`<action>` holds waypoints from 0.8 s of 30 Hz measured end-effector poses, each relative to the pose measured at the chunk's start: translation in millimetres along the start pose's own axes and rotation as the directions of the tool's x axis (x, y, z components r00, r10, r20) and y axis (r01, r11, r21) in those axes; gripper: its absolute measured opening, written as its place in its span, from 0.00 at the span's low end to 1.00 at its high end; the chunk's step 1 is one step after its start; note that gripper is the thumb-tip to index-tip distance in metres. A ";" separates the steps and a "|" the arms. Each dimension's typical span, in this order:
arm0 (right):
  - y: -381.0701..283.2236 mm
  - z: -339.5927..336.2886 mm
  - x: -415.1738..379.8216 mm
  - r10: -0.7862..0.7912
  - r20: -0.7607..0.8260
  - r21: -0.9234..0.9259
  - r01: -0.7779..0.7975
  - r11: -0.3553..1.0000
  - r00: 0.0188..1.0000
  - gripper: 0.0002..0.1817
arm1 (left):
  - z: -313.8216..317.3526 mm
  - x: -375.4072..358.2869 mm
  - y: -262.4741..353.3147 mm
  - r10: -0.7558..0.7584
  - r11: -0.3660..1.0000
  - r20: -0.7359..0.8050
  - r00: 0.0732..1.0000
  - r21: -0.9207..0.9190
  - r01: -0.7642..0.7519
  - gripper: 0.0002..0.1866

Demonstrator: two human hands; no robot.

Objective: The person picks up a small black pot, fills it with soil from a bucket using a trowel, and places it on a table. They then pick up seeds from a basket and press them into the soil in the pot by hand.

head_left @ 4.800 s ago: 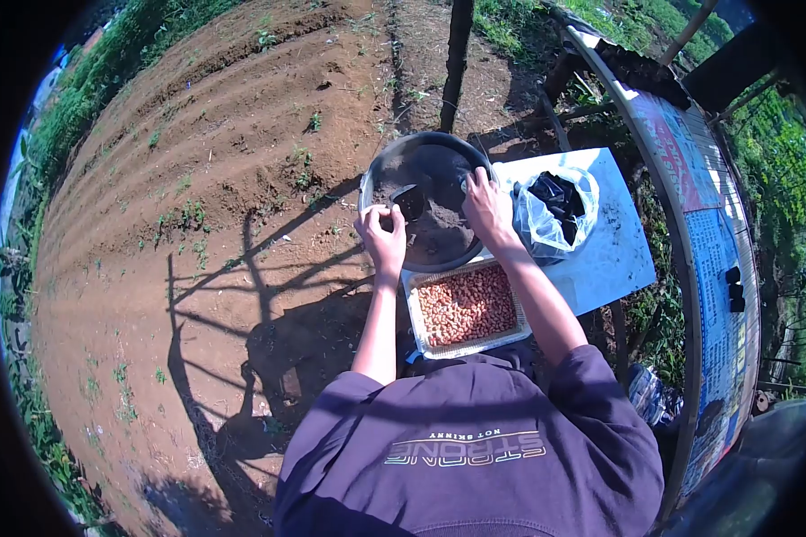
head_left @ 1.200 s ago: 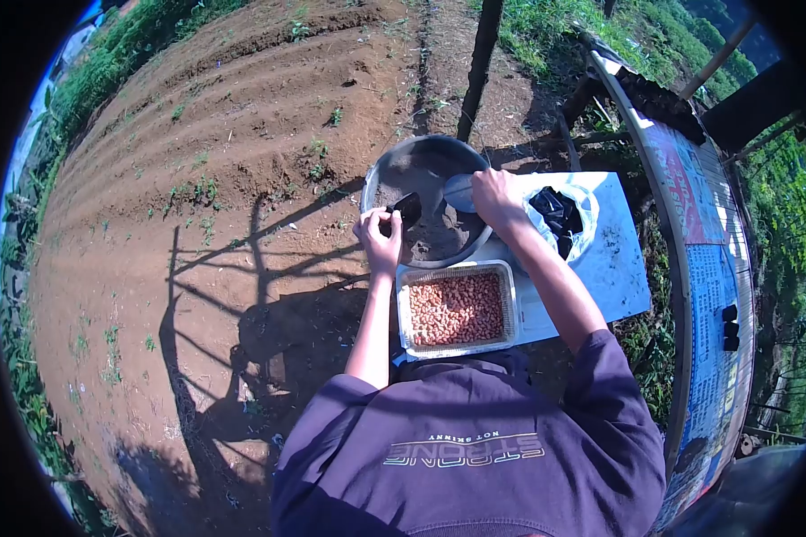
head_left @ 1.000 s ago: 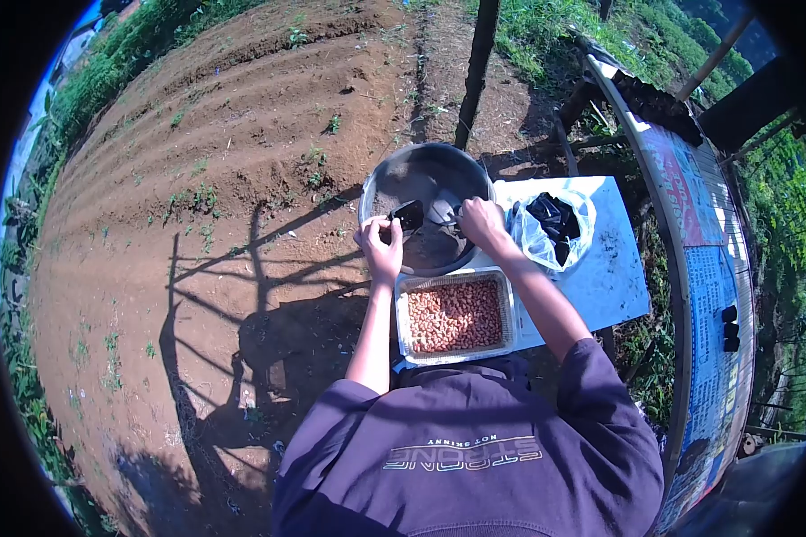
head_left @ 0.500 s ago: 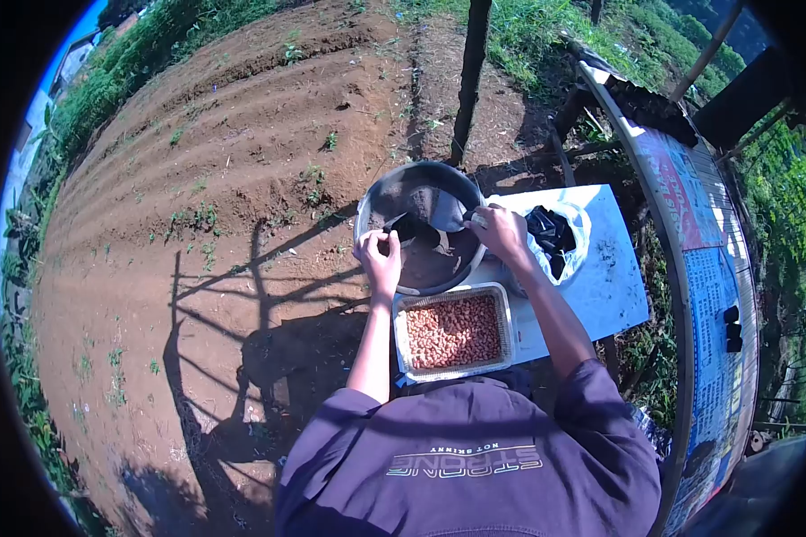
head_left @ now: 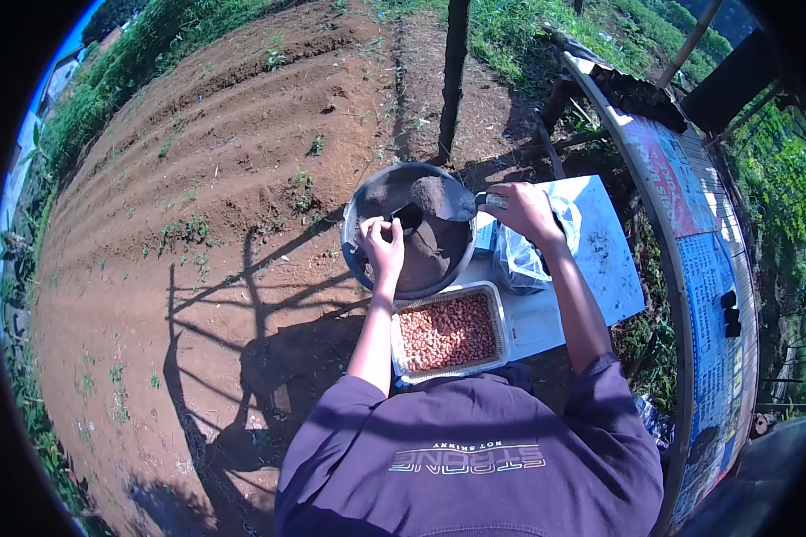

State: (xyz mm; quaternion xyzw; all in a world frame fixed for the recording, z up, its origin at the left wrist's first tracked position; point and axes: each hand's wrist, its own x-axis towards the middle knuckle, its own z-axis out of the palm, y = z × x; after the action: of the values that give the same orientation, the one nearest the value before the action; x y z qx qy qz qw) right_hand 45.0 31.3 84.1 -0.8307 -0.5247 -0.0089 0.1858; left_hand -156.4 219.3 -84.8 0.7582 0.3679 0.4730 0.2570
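A small black plastic planting bag [head_left: 409, 217] is pinched at its edge by my left hand [head_left: 382, 243], over the round dark basin [head_left: 348, 246]. Dark loose soil [head_left: 434, 259] lies inside the basin. My right hand [head_left: 521, 211] grips the handle of a hand trowel [head_left: 458, 206]. Soil is heaped on the trowel's blade, which reaches over the basin with its near edge close to the bag's mouth. Below the basin stands a pale rectangular basket [head_left: 503, 333] of reddish-brown seeds [head_left: 448, 331].
A white table [head_left: 604, 259] supports the basin and basket. Beside my right forearm sits a translucent plastic bag [head_left: 521, 261]. A wooden post [head_left: 454, 85] rises beyond the basin. On the right runs a banner-covered panel [head_left: 712, 295]; tilled soil rows [head_left: 233, 152] spread left.
My right hand has drawn back to the right and lifted the trowel, now loaded with soil. The black bag in my left hand has come round beside the blade, its mouth showing.
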 end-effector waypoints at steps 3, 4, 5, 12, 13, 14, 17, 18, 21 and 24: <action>-1.5 -11.7 2.1 -0.010 0.042 -0.006 0.010 1.000 0.999 0.26 | 6.6 -2.1 -5.0 -0.025 0.999 0.006 1.000 0.025 0.025 0.13; -1.4 -13.1 2.9 -0.010 0.060 -0.005 0.011 1.000 0.998 0.26 | 8.1 -2.9 -7.4 -0.011 0.999 0.003 1.000 0.036 0.010 0.13; 4.6 -7.1 4.0 -0.036 0.049 0.021 0.035 0.999 0.998 0.26 | 9.9 -3.0 -9.6 0.005 0.999 -0.001 1.000 0.047 -0.005 0.13; -7.6 -19.1 11.1 -0.044 0.271 -0.015 0.050 0.999 0.962 0.23 | 14.0 -4.8 -11.7 0.049 0.998 -0.011 0.999 0.036 -0.048 0.13; -10.0 -19.3 12.0 -0.034 0.294 -0.032 0.046 0.998 0.955 0.23 | 12.5 -6.0 -9.9 0.039 0.999 -0.001 0.999 0.033 -0.039 0.13; -12.9 -20.2 13.4 -0.024 0.316 -0.050 0.042 0.998 0.949 0.23 | 11.2 -7.0 -7.8 0.030 0.999 0.008 1.000 0.030 -0.030 0.13; -25.2 -31.2 17.9 0.000 0.370 -0.105 0.042 0.994 0.929 0.22 | 5.5 -9.1 0.1 -0.014 1.000 0.043 0.999 0.009 0.013 0.13; -27.8 -33.1 19.4 0.002 0.374 -0.116 0.045 0.992 0.927 0.22 | 4.3 -9.9 1.9 -0.030 1.000 0.055 0.998 0.000 0.031 0.13; -32.9 -35.9 23.6 0.008 0.385 -0.150 0.054 0.987 0.923 0.23 | 1.4 -10.9 7.2 -0.043 0.999 0.092 0.995 0.022 0.042 0.13; -36.0 -37.8 29.2 0.009 0.402 -0.179 0.069 0.981 0.916 0.24 | 0.2 -11.6 10.1 -0.051 0.999 0.097 0.994 0.025 0.049 0.13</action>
State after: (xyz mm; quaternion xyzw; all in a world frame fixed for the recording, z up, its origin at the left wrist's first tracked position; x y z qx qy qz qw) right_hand 33.5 58.3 136.2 -0.8206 -0.5610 0.1089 -0.0055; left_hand -156.3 203.9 -83.5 0.7738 0.3790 0.4247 0.2779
